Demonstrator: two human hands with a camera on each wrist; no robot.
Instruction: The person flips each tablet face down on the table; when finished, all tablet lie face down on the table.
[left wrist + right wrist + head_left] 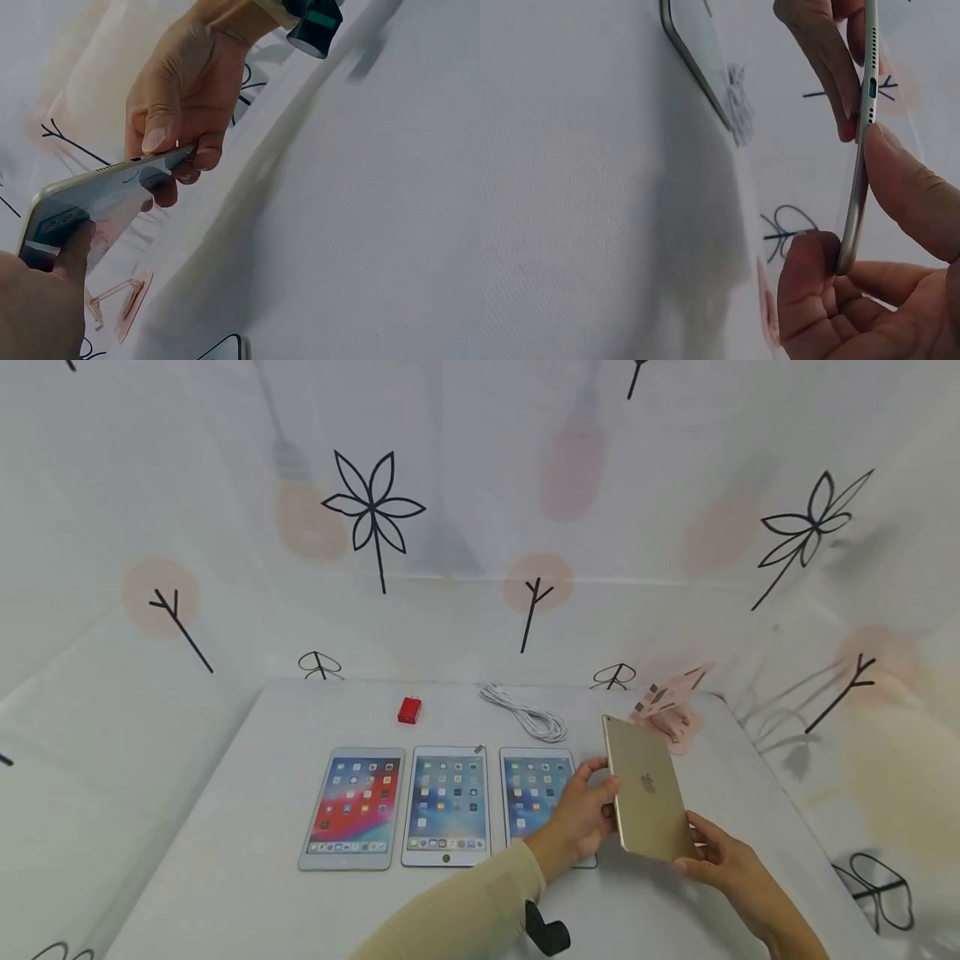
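Note:
Both hands hold a gold tablet (651, 789) raised and tilted over the right side of the table, its back with the apple mark showing in the head view. My left hand (581, 810) grips its left edge, thumb on the back and fingers behind on the glossy screen side. At the lower right corner, my right hand (720, 860) pinches it between thumb and fingers. The right wrist view shows the bottom edge of the tablet (871, 88) with its port and speaker holes. Partly covered by the left hand, a lit tablet (536, 777) lies below.
Two more lit tablets, a left one (352, 810) and a middle one (447, 802), lie in a row on the white table (240, 827). Behind them are a red charger plug (409, 710) and a coiled white cable (536, 720). A pink folding stand (675, 702) stands at back right.

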